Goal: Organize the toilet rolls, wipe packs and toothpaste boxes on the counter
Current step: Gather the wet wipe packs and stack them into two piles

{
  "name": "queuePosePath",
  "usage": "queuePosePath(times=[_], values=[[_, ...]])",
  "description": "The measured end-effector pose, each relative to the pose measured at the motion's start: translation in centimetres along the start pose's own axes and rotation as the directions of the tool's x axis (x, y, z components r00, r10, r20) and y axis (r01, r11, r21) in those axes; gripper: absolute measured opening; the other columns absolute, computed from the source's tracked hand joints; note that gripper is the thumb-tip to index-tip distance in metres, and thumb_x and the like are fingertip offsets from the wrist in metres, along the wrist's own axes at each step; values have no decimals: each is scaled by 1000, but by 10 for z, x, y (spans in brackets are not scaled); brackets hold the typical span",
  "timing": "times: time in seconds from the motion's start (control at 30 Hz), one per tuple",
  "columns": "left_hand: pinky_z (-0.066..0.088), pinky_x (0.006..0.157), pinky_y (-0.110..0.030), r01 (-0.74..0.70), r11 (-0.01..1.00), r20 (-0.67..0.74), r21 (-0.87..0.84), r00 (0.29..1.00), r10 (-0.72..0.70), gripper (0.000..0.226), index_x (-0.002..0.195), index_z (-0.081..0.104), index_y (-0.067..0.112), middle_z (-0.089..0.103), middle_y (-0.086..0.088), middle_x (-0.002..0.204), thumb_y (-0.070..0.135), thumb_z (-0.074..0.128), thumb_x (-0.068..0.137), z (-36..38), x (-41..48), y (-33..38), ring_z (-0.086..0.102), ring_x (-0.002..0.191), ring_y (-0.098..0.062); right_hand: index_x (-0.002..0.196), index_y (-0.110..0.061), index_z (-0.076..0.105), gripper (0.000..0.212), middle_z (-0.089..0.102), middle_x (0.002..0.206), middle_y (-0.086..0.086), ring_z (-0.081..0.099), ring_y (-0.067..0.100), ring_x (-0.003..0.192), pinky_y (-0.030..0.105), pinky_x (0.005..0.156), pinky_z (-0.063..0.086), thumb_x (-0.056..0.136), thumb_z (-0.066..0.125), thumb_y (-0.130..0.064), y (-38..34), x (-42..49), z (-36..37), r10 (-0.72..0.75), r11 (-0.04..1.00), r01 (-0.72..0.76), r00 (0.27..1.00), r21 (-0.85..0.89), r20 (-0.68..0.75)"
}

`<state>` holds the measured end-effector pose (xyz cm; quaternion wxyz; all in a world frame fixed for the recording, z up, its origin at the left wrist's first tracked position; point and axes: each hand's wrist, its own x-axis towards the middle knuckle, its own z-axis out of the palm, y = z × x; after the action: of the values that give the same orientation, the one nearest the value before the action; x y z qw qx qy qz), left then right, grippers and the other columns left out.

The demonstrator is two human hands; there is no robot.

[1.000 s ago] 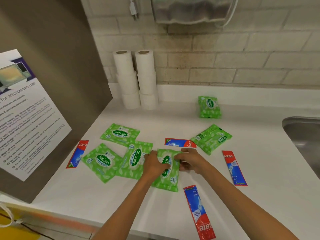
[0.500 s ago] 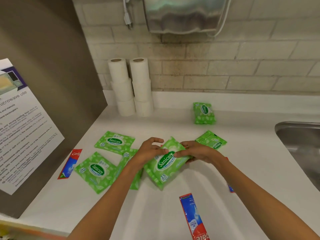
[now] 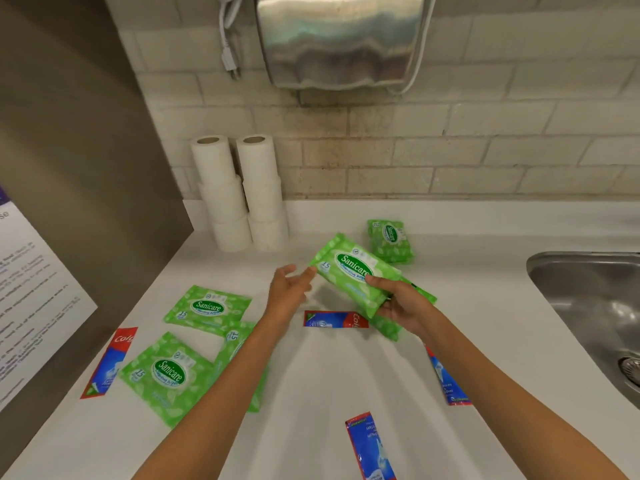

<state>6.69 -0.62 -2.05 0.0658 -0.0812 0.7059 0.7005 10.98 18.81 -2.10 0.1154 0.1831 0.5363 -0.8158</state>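
**Right hand gripping, left hand open**

Both my bare forearms reach in from the bottom edge and angle towards each other, the left from the lower left, the right from the lower right. My right hand (image 3: 401, 303) grips a wipe pack (image 3: 351, 270) at its near end, with the thumb laid across the top face and the other fingers curled underneath. That wrist is bent slightly inward. My left hand (image 3: 289, 291) holds nothing. Its palm is turned up and to the right, and its fingers (image 3: 306, 273) are loosely spread. The fingertips sit right at the pack's left edge; I cannot tell whether they touch it.
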Motion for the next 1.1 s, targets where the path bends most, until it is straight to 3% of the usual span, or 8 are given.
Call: queuePosePath(times=[0.07, 0.17, 0.33, 0.5, 0.63, 0.7, 0.97, 1.1], values=[[52, 70, -27, 167, 975, 170, -146, 975, -141, 38, 117, 50, 9, 64, -9, 97, 29, 63, 87, 13, -7, -7, 64, 82, -19, 99, -11, 65, 17, 76, 79, 2, 72, 12, 66, 24, 52, 56, 82, 66, -8, 0, 2, 1, -18, 998, 17, 1000, 54, 14], [57, 69, -26, 240, 946, 339, -216, 927, -158, 28, 108, 61, 8, 70, -8, 97, 29, 60, 89, 35, -10, -13, 68, 88, -19, 105, -7, 65, 22, 75, 90, 7, 73, 17, 75, 29, 63, 60, 82, 66, -7, 1, 7, 4, -39, 998, 37, 998, 50, 41], [57, 55, -25, 276, 936, 309, -219, 929, -202, 9, 98, 63, 11, 69, -6, 91, 13, 58, 90, 60, 3, -10, 66, 82, -18, 98, -11, 67, 18, 76, 84, 4, 73, 15, 72, 27, 61, 59, 81, 70, -14, -2, 12, -7, -45, 997, 45, 999, -64, 9], [53, 53, -23, 317, 938, 267, -141, 925, -272, 14, 102, 62, 9, 69, -5, 88, 11, 62, 88, 71, 28, -17, 65, 78, -16, 107, -6, 59, 36, 66, 95, 7, 65, 19, 74, 27, 59, 57, 82, 69, -29, -15, 22, -34, -69, 972, 20, 977, -235, -202], [49, 42, -16, 296, 952, 204, -75, 939, -276, 6, 88, 62, 10, 67, -3, 77, 11, 66, 84, 82, 49, -21, 62, 66, -12, 99, -8, 55, 25, 60, 79, 5, 53, 14, 62, 24, 54, 46, 85, 66, -24, -26, 34, -53, -137, 960, 45, 936, -275, -325], [46, 39, -15, 274, 961, 179, -37, 948, -264, 9, 80, 59, 10, 65, -4, 73, 11, 67, 84, 93, 63, -18, 58, 60, -13, 97, -10, 57, 19, 61, 83, 8, 53, 16, 66, 26, 58, 44, 86, 65, -23, -34, 43, -64, -179, 946, 56, 912, -320, -370], [35, 50, -26, 162, 983, 202, 87, 963, -177, 16, 75, 55, 9, 50, -6, 65, 14, 66, 85, 143, 125, 7, 39, 51, -15, 100, -9, 61, 16, 63, 89, 10, 54, 21, 73, 27, 60, 44, 89, 58, -20, -54, 72, -97, -256, 933, 104, 866, -345, -430], [36, 43, -20, 118, 985, 220, 128, 965, -144, 25, 65, 50, 11, 42, -4, 56, 13, 65, 85, 167, 152, 13, 36, 48, -14, 100, -10, 60, 14, 63, 86, 8, 53, 18, 67, 27, 60, 44, 90, 57, -19, -54, 83, -106, -241, 940, 91, 859, -329, -452]])
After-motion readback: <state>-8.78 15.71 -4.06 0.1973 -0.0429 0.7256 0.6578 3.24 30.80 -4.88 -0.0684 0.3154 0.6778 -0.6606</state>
